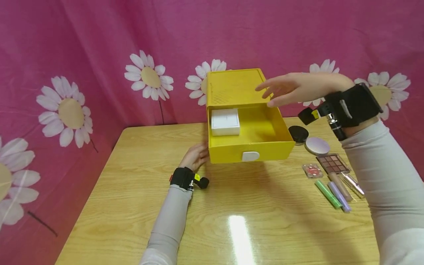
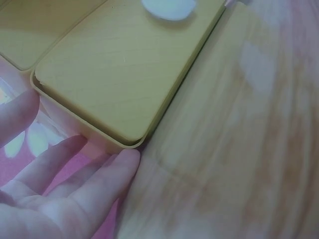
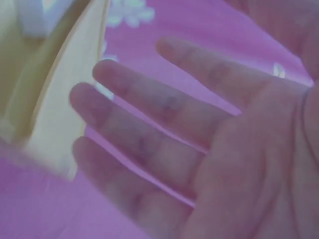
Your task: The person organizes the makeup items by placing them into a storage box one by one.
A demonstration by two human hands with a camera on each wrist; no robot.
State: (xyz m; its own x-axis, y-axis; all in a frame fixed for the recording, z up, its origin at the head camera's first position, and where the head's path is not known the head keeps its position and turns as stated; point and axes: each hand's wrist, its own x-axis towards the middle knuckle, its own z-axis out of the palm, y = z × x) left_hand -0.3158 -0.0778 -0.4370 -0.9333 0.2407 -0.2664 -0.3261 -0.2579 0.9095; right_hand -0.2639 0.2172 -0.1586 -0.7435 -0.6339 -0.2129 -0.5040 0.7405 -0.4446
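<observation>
A yellow box (image 1: 228,154) with its lid (image 1: 235,86) raised stands toward the back of the table. Inside, at its left end, lies a small white box (image 1: 225,123); a white tab (image 1: 250,156) marks the yellow box's front. My left hand (image 1: 194,156) is at the left side of the yellow box, and in the left wrist view its fingertips (image 2: 127,158) touch the side near a corner. Above the box's right side hovers my right hand (image 1: 303,88), fingers spread and holding nothing. The right wrist view shows its bare palm (image 3: 244,164) beside the box.
Right of the box lie a black round compact (image 1: 298,134), a lilac round compact (image 1: 317,146), an eyeshadow palette (image 1: 332,163), a small red-patterned compact (image 1: 312,170), a green tube (image 1: 328,194), a purple tube (image 1: 339,196) and other slim tubes. A pink flowered curtain (image 1: 109,48) hangs behind.
</observation>
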